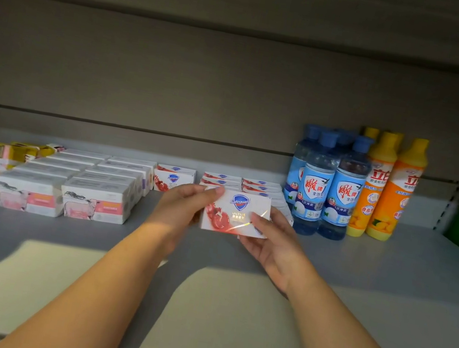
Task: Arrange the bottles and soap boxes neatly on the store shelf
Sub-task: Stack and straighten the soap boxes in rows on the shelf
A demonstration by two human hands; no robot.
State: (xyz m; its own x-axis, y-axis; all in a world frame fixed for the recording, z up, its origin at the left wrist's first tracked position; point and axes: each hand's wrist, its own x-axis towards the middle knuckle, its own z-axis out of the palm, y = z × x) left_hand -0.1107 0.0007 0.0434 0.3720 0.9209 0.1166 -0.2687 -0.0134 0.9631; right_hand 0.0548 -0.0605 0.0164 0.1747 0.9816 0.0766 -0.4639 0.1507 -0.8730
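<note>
Currently the left hand [186,204] and right hand [270,243] grip a Safeguard soap box [233,214] by its ends, likely needing square placement in the Safeguard row [221,180].

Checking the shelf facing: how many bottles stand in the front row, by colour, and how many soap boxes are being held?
Blue bottles, front row: 2
Orange bottles, front row: 2
Soap box held by left hand and right hand: 1
Total: 5
Bottles behind are too hidden to count.

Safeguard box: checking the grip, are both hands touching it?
Touching. Head view: left hand pinches the box at its left edge, right hand grips its right corner.
</note>
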